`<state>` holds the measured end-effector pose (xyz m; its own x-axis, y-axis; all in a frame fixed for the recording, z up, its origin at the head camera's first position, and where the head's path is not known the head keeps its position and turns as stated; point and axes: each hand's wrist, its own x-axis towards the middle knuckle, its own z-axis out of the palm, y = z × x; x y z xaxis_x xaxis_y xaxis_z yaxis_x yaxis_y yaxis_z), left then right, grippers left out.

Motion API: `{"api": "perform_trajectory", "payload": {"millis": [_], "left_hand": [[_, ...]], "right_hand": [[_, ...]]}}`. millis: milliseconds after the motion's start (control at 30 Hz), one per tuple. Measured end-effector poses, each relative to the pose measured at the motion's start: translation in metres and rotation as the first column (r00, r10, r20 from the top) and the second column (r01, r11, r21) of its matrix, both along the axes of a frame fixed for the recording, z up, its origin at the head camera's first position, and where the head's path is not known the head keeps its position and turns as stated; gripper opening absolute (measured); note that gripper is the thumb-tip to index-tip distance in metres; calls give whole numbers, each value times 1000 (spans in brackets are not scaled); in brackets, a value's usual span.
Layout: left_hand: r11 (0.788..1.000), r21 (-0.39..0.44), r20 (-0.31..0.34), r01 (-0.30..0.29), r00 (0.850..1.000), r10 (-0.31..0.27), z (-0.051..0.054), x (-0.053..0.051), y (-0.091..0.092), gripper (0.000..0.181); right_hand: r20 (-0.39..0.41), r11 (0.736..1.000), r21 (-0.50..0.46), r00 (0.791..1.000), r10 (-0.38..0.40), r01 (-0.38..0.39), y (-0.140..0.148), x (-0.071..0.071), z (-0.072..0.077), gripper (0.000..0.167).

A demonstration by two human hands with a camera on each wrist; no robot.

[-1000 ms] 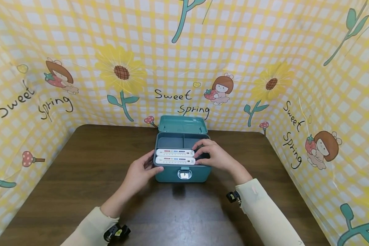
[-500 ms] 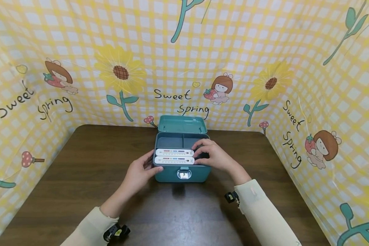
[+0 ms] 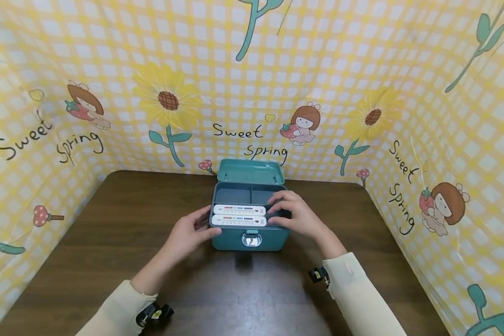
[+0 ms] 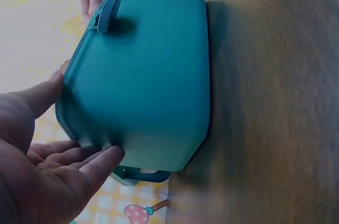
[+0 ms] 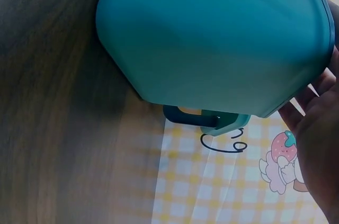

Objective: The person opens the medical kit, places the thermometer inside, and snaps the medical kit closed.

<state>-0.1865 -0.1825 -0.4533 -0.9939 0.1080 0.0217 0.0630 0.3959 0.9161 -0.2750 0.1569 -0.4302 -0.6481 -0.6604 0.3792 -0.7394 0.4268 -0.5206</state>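
A teal storage box (image 3: 231,239) stands with its lid (image 3: 250,172) swung back and a silver latch (image 3: 251,239) on its front. Inside, two long white strips with rounded ends, a front strip (image 3: 237,220) and a rear strip (image 3: 237,210), lie side by side; coloured marks and a printed scale make them look like thermometers. My left hand (image 3: 190,233) touches the box's left front corner, thumb at the front rim, fingers fairly straight along the side. Over the right part of the box, my right hand (image 3: 300,216) spreads its fingertips just off the strips' right ends.
Behind the strips a grey tray (image 3: 233,196) has a divider. The box rests near the back of a brown wooden table (image 3: 151,196). Yellow checked cloth (image 3: 252,93) surrounds the table at the back and sides. A handle (image 5: 190,116) shows in the right wrist view.
My right hand's fingers have drawn back slightly to the right from the white strips' ends. The left hand stays at the box's corner. The head view has shifted a little.
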Motion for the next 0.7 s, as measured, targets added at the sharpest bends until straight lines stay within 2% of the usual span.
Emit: {"api": "perform_trajectory", "payload": {"millis": [133, 333, 533, 700], "left_hand": [[1000, -24, -20, 17, 1000, -17, 4, -2, -5, 81], [996, -94, -36, -1, 999, -2, 12, -9, -14, 70], [993, -119, -55, -15, 998, 8, 22, -32, -16, 68], [986, -164, -90, 19, 995, -34, 25, -52, -14, 69]], "right_hand": [[-17, 998, -33, 999, -44, 44, 4, 1, -1, 19], [13, 990, -98, 995, -103, 103, 8, 0, -3, 18], [56, 965, -139, 975, -216, 222, 14, -10, -5, 19], [126, 945, -160, 956, -266, 284, 18, -27, -8, 26]]}}
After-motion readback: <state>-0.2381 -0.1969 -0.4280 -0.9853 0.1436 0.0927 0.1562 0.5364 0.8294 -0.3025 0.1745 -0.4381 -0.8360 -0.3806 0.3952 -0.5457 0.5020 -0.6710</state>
